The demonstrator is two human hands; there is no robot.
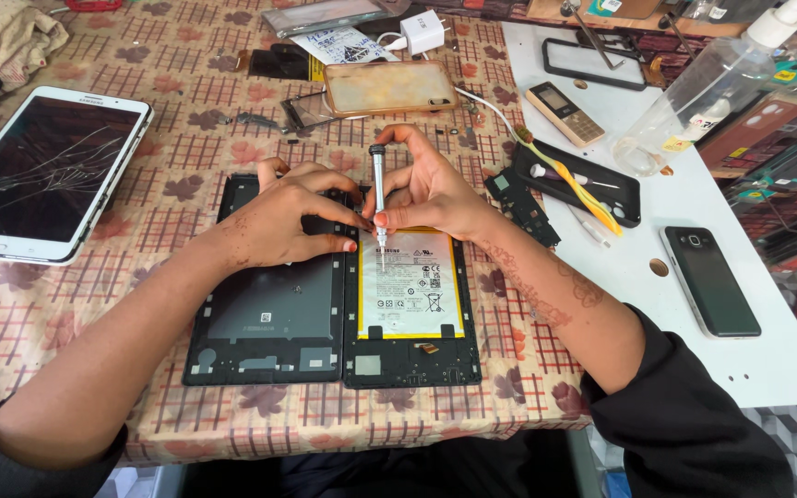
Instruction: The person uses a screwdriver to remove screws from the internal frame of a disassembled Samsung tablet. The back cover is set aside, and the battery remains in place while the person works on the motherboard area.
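An opened black tablet [412, 361] lies in front of me on the patterned cloth, its white battery [410, 286] with a yellow rim exposed. Beside it on the left lies the removed black back cover [269, 323]. My right hand [435, 189] holds a thin silver screwdriver [379, 198] upright, tip down at the top edge of the battery. My left hand [292, 217] rests across the top of the back cover, its fingertips touching the tablet's frame next to the screwdriver tip.
A white tablet with a cracked screen [43, 171] lies at the left. Behind are a phone with a worn back [389, 88], a white charger [422, 32] and loose parts. On the white table at the right sit a black phone [710, 281], a keypad phone [565, 112], a phone case [583, 180], a clear bottle [703, 92].
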